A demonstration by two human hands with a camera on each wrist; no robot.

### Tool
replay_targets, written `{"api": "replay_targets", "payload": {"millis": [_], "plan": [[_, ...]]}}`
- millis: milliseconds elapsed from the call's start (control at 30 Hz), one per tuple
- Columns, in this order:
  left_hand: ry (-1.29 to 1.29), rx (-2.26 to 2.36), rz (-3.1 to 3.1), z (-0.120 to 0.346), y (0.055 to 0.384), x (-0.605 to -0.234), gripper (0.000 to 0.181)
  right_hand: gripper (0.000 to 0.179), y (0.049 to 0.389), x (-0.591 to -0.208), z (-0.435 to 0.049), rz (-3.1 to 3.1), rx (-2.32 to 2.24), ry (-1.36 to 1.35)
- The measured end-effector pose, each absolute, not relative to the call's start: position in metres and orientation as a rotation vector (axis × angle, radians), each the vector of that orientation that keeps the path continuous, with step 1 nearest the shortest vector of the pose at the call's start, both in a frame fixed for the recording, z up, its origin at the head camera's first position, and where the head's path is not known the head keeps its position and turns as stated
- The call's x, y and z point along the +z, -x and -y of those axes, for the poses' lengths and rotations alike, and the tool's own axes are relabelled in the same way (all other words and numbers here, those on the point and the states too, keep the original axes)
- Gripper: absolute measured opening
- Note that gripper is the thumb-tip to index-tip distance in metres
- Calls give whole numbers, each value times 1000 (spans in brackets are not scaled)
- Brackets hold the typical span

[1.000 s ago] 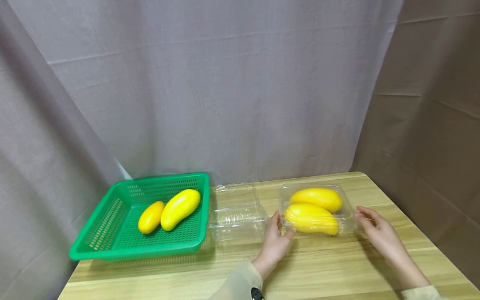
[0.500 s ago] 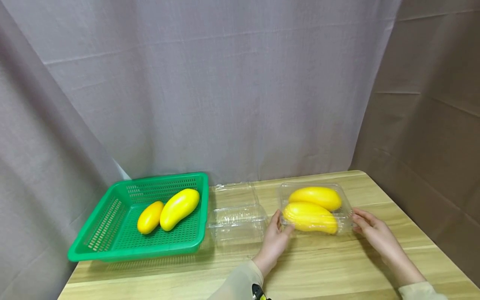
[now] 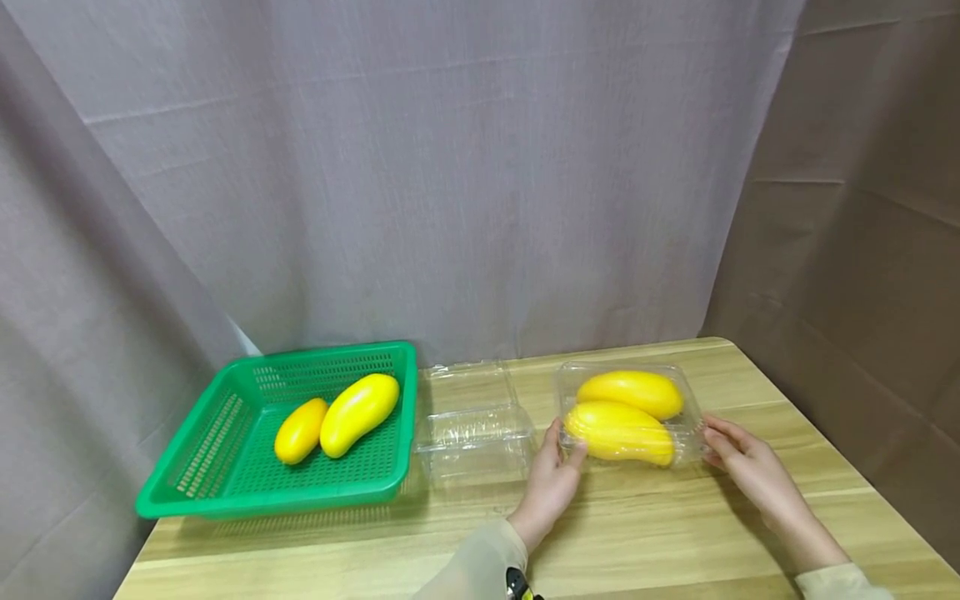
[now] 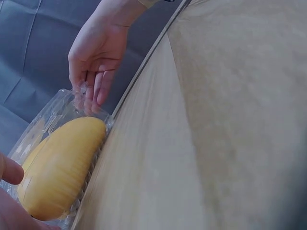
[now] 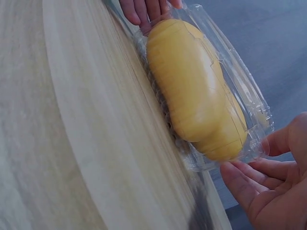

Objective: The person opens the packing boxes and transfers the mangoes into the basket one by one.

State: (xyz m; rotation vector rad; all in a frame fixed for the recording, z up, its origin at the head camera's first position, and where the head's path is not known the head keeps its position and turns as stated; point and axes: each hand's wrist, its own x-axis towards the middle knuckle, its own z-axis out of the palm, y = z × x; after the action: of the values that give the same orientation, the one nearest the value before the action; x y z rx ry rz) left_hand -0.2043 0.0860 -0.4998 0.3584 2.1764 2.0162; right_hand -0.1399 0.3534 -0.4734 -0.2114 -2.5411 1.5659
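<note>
A clear plastic clamshell box (image 3: 686,437) lies at the right of the table with two yellow mangoes (image 3: 630,394) inside, one behind the other. Its lid is down over the fruit; whether the catches are snapped cannot be seen. My left hand (image 3: 551,483) holds the near left corner, thumb on top and fingers at the side. At the near right corner, my right hand (image 3: 753,471) pinches the rim between thumb and fingers. The right wrist view shows that right hand (image 5: 276,179) close up, with the mango (image 5: 192,81) bulging under the clear plastic.
To the left stands a green plastic basket (image 3: 277,502) with two more yellow fruits (image 3: 360,415) in it, one smaller and more orange. Between basket and box lies another clear clamshell (image 3: 476,433), opened flat. A grey curtain (image 3: 480,183) hangs behind the wooden table (image 3: 637,533).
Over the last second my right hand has come slightly left, closing onto the box's near right corner. The left hand stays at its corner, and the fruit has hardly moved.
</note>
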Motion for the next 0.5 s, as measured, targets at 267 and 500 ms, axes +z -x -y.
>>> {"api": "replay_targets", "payload": {"millis": [267,500], "plan": [[-366,1984,-2198,-85,203,-498,69,63,140,-473,-351,2559,1514,240],[-372,1977,-2201,-84,204,-498,69,65,140,-471,-350,2601,1518,282]]}}
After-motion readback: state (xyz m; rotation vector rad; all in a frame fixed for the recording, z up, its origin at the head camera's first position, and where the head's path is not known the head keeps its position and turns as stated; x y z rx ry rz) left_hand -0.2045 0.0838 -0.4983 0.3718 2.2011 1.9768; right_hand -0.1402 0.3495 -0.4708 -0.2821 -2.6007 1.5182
